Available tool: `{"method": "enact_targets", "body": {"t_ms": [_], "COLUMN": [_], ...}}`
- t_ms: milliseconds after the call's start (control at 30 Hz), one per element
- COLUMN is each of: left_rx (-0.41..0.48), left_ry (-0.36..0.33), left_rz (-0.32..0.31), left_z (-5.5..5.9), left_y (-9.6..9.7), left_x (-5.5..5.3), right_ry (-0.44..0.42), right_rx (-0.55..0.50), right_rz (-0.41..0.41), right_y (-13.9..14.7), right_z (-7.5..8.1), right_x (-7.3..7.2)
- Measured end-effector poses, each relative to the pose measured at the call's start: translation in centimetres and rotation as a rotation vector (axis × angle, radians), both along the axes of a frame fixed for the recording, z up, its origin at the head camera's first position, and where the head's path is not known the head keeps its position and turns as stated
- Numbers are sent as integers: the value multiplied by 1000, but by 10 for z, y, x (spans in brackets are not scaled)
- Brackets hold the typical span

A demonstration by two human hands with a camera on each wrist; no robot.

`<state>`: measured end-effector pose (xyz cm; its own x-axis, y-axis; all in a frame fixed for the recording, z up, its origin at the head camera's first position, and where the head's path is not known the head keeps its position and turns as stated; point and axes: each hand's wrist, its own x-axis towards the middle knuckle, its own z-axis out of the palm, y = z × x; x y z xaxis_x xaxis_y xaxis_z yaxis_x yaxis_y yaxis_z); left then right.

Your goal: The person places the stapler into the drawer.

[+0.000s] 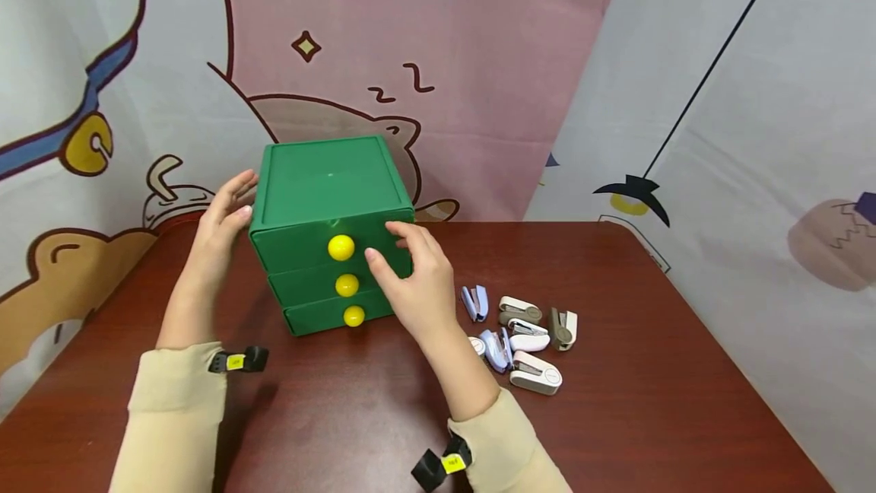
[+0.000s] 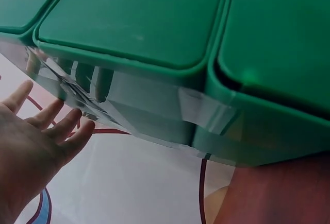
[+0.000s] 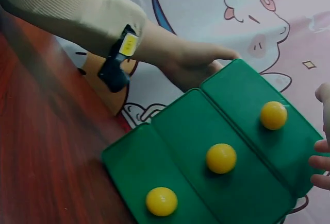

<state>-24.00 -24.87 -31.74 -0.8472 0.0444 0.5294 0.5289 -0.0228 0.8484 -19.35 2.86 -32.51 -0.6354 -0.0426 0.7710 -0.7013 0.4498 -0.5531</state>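
Note:
A green three-drawer box (image 1: 328, 181) with round yellow knobs (image 1: 341, 247) stands on the table, all its drawers closed. My left hand (image 1: 222, 223) is at the box's left side, its fingers extended along the upper wall. In the left wrist view the fingers of that left hand (image 2: 36, 136) are spread beside the clear side panel (image 2: 149, 105). My right hand (image 1: 420, 276) is in front of the right part of the drawer fronts, thumb and fingers apart, with nothing between them. Only the fingers of the right hand (image 3: 320, 167) enter the right wrist view, at the top drawer's edge.
Several small staplers in white, blue and grey-brown, among them a white stapler (image 1: 536, 373) and a blue stapler (image 1: 475, 303), lie in a group right of the box. The brown table (image 1: 650, 371) meets a patterned curtain (image 1: 479, 82) at its back edge.

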Motion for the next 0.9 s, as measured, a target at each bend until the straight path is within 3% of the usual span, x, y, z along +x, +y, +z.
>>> {"method": "enact_targets", "body": {"t_ms": [267,633,900], "left_rx": [10,79,60], "left_ry": [-2,-26,-16], "left_rz": [1,-95,-126], "left_z": [0,-2,-2], "left_y": [1,-2,-5], "left_x": [-3,-6,-5], "right_ry": [-13,-32,-40], "right_rx": [-22,-14,-7], "right_rz": [55,79,98], "right_y": [-14,-35,-38], "right_z": [-12,-15,-17], "right_x": [-5,-9,-10]}}
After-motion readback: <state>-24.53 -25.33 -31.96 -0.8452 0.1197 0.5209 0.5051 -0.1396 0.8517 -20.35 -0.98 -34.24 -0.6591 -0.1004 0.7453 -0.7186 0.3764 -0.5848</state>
